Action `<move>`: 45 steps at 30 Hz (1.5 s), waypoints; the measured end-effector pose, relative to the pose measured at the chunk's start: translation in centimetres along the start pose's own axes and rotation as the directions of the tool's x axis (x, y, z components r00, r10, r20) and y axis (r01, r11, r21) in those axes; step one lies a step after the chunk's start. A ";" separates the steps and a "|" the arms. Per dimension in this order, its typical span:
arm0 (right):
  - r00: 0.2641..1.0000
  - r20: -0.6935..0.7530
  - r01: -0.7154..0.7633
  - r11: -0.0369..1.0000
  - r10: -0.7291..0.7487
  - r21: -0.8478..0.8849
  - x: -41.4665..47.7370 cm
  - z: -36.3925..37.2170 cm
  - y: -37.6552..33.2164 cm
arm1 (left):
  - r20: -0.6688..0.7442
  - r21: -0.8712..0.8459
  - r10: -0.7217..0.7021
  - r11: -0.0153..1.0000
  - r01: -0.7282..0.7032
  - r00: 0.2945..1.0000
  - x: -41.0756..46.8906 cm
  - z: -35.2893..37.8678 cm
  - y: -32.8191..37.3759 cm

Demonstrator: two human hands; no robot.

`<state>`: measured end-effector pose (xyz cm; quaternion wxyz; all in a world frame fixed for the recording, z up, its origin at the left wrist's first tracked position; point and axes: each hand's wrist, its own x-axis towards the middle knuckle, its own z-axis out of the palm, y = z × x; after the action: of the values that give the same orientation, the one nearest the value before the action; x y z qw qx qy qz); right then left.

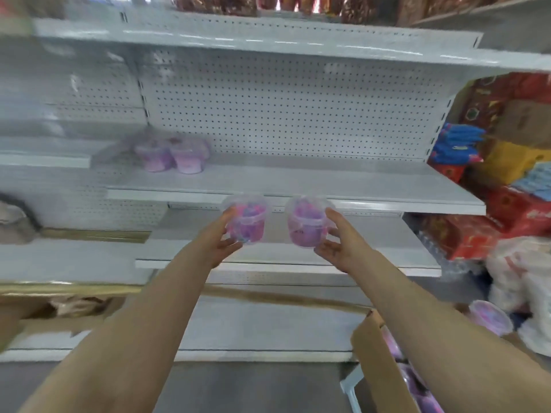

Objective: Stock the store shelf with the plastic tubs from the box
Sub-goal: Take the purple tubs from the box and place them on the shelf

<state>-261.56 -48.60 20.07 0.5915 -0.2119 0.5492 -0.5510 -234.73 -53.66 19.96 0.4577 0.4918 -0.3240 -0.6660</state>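
My left hand (222, 238) grips a clear plastic tub (247, 220) with pink and purple contents, held out in front of the white shelf (298, 181). My right hand (338, 242) holds a second tub (307, 223) with purple contents beside it. Both tubs hang in the air just below the shelf's front edge. Several like tubs (171, 156) stand at the shelf's back left. The cardboard box (378, 362) sits low at the right, with more tubs (489, 320) inside it, partly hidden by my right arm.
White pegboard backs the shelves. A lower shelf (268, 257) lies under my hands and an upper one (238, 40) above. Red, yellow and blue packaged goods (507, 162) and a white bag (521, 278) crowd the right side. The picture is blurred.
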 end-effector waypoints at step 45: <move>0.951 -0.225 0.137 0.940 -0.214 -0.314 19.2 40.0 1.4 | -0.494 0.218 0.281 0.956 -0.196 0.823 22.7 -25.1 19.8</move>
<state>-229.70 -79.35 23.20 0.4255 -0.2730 0.6756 -0.5367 -207.26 -81.57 21.56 0.5676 0.6433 -0.2991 -0.4178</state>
